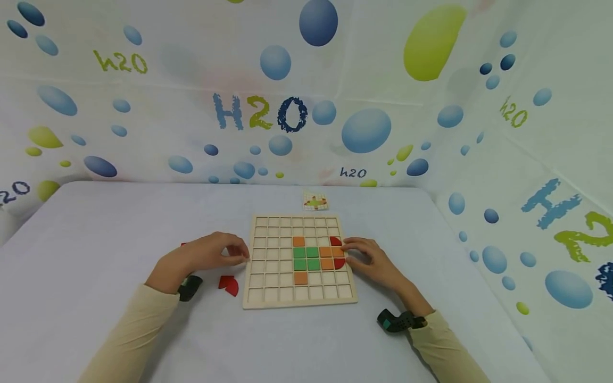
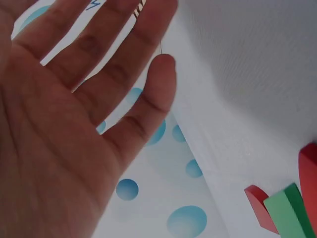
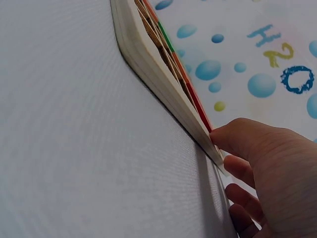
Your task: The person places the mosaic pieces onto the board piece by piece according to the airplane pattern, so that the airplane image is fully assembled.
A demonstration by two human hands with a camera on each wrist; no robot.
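A square wooden grid board (image 1: 300, 305) lies on the table between both hands. Green tiles (image 1: 306, 258) fill a block of its cells, with orange tiles (image 1: 299, 241) around them. Two red quarter-round tiles (image 1: 339, 264) sit at the right side. My left hand (image 1: 210, 252) is at the board's left edge, fingers loosely bent; the left wrist view shows its palm (image 2: 54, 139) with nothing in it. With relaxed fingers, my right hand (image 1: 378, 263) touches the board's right edge. In the right wrist view, the thumb (image 3: 230, 138) rests at the board's corner beside a red tile.
Left of the board lie loose red pieces (image 1: 229, 284), and a bit of red shows behind the left hand. The left wrist view also has a green block (image 2: 290, 213) there. A small pattern card (image 1: 315, 201) lies beyond the board, before the printed backdrop (image 1: 191, 122).
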